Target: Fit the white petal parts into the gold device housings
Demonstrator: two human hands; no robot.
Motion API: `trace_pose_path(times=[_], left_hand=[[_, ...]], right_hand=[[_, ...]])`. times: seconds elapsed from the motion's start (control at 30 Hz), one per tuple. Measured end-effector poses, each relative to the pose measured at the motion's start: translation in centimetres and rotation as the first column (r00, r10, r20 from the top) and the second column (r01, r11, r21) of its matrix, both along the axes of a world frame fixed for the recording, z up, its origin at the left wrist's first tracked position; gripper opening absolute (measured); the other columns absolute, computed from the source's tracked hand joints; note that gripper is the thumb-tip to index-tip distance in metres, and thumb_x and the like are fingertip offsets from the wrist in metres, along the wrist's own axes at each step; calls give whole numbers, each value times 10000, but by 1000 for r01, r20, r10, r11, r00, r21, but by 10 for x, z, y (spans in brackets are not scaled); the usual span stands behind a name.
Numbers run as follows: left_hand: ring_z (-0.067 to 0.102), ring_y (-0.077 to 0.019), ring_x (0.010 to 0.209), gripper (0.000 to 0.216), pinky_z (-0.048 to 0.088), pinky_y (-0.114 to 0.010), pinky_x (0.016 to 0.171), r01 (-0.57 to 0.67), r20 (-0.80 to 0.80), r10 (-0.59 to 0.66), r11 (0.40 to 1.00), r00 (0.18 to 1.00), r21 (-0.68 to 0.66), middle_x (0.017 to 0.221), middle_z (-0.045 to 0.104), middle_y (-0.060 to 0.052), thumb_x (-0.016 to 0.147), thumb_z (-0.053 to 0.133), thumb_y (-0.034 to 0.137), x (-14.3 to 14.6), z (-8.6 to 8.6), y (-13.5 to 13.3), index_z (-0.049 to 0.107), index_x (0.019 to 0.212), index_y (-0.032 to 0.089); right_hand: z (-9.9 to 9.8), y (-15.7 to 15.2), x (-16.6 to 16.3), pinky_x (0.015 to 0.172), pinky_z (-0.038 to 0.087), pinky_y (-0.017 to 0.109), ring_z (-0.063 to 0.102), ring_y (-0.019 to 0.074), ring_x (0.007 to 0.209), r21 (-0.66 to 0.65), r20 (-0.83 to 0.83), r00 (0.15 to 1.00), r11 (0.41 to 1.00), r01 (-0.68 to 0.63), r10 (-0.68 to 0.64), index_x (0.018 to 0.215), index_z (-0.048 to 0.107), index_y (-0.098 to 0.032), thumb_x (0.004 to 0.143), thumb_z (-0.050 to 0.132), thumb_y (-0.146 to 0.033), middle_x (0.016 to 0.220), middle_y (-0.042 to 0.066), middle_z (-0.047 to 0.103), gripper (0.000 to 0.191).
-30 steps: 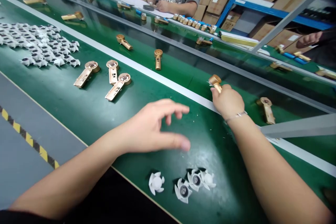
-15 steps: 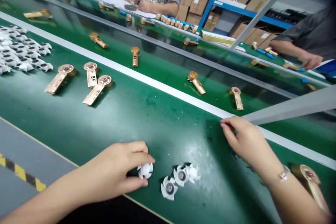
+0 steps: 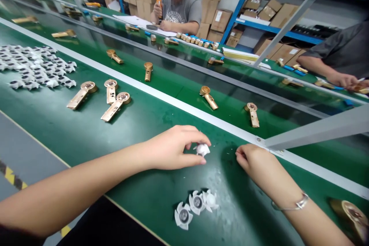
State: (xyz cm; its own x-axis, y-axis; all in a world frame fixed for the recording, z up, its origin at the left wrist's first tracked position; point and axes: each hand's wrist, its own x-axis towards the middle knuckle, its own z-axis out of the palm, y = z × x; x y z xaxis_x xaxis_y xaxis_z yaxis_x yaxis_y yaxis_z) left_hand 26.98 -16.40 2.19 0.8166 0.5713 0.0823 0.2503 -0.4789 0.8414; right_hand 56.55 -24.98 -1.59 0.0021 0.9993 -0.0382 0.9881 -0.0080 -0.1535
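Note:
My left hand (image 3: 184, 148) grips a small white fan blade (image 3: 202, 149) between thumb and fingers, above the green table. To its right, my right hand (image 3: 256, 161) has its fingers curled together over the table; whatever they may hold is hidden. A bracelet circles the right wrist. Below the hands lie three more white fan blades: one with its hub cavity up (image 3: 183, 216), another beside it (image 3: 197, 202), and one with its smooth cap up (image 3: 211, 200). A gold fan housing (image 3: 353, 217) lies at the lower right, near my right forearm.
Many white fan blades (image 3: 34, 65) cover the table's left side. Three gold housings (image 3: 115, 105) lie near them. Beyond the white strip (image 3: 173, 100), more housings (image 3: 209, 98) rest on a green belt. A grey metal post (image 3: 317, 127) stands right. Co-workers (image 3: 184, 7) sit opposite.
My left hand has moved up and right with the fan blade, closer to my right hand. The right hand has shifted slightly down and left. Most belt housings appear shifted as the view moved.

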Motion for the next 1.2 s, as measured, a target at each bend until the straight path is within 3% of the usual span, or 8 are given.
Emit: trace_pose_path(times=[0.07, 0.17, 0.33, 0.43, 0.53, 0.67, 0.83, 1.2], left_hand=[[605, -130, 748, 434, 490, -253, 662, -91, 168, 145, 952, 975, -292, 906, 668, -39, 771, 820, 385, 6, -9, 4, 706, 1139, 185], [665, -129, 816, 412, 536, -274, 784, -86, 326, 380, 754, 865, -651, 936, 720, -54, 707, 879, 307, 7, -20, 11, 687, 1036, 149], [674, -98, 762, 296, 534, -251, 760, -51, 345, 496, 624, 797, -780, 944, 756, -66, 728, 874, 270, 3, -23, 15, 680, 904, 131], [714, -119, 768, 297, 532, -236, 697, -17, 331, 480, 586, 813, -810, 979, 746, -53, 749, 860, 290, 4, -21, 10, 662, 920, 149], [744, -143, 753, 305, 536, -234, 665, 45, 339, 468, 534, 816, -844, 956, 715, -25, 752, 854, 269, 6, -21, 4, 641, 941, 160], [720, -104, 776, 348, 558, -244, 777, 130, 446, 494, 549, 746, -826, 950, 688, -8, 704, 859, 118, 7, -23, 1, 646, 976, 152], [687, -70, 772, 342, 548, -222, 791, 98, 437, 478, 583, 762, -807, 993, 688, -14, 715, 851, 97, 4, -23, 2, 674, 1002, 153], [733, -120, 837, 383, 562, -306, 924, 171, 464, 484, 532, 742, -829, 968, 774, -17, 740, 857, 144, 5, -26, 1, 782, 1105, 230]], right_hand=[[3, 11, -1, 540, 362, 324, 522, 186, 514, -68, 27, 999, 997, 41, -39, 586, 559, -207, 804, 535, -207, 564, 47, 592, 219], [13, 26, -2, 494, 313, 304, 493, 176, 485, -179, 25, 997, 981, 78, -75, 539, 548, -207, 746, 569, -204, 499, 35, 556, 208], [58, 39, -29, 498, 377, 232, 499, 123, 538, -276, -287, 956, 961, -30, -52, 724, 624, -205, 815, 542, -299, 616, -12, 587, 154], [77, 42, -62, 519, 399, 226, 482, 117, 572, -82, -605, 795, 990, -114, 41, 745, 598, -202, 815, 577, -305, 640, -17, 554, 127], [76, 45, -89, 574, 441, 230, 521, 120, 629, 107, -702, 690, 984, -144, 177, 745, 590, -206, 841, 580, -267, 704, -9, 587, 114], [60, 45, -101, 629, 463, 237, 556, 120, 675, 216, -647, 712, 961, -170, 272, 781, 581, -214, 895, 552, -211, 753, -10, 611, 117], [54, 44, -102, 646, 447, 230, 555, 108, 707, 330, -531, 765, 921, -208, 363, 846, 580, -218, 916, 556, -158, 813, -16, 612, 95], [51, 43, -101, 643, 451, 264, 570, 136, 696, 322, -485, 814, 931, -174, 320, 844, 572, -223, 933, 539, -184, 800, 1, 620, 103]])
